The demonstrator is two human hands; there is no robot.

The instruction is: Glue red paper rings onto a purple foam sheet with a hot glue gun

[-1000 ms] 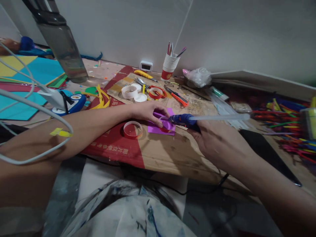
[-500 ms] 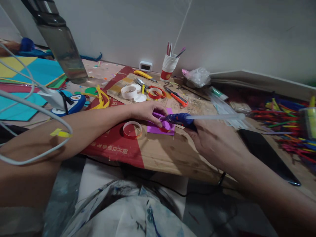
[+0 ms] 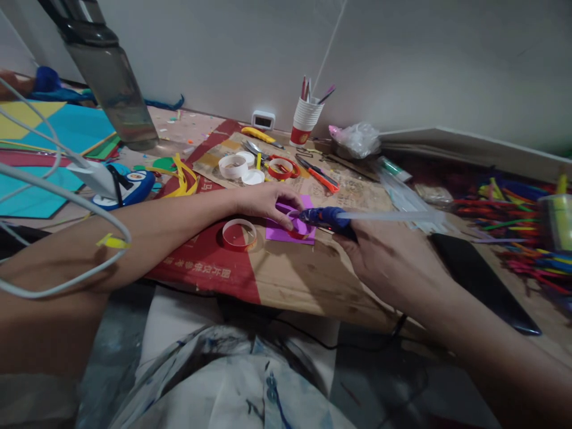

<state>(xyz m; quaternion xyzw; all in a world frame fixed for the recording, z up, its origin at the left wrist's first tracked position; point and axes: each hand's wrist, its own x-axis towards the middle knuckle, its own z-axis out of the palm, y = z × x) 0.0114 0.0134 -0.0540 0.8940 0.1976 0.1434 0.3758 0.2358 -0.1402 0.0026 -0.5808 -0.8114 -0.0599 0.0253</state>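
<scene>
White Chinese characters run along the red band of the cardboard (image 3: 290, 280), some legible as 图片; the emblem on the paper cup (image 3: 300, 136) is too small to read. On a flat purple sheet (image 3: 273, 233) stands a short purple ring (image 3: 304, 229), reddish near its base. The left hand (image 3: 267, 201) pinches the ring between thumb and fingers. The right hand (image 3: 379, 250) grips a blue glue gun (image 3: 333, 217), a translucent stick jutting from its back, its nozzle at the ring; whether they touch, I cannot tell.

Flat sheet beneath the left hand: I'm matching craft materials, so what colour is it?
The flat sheet is purple, best seen in the head view.
</scene>
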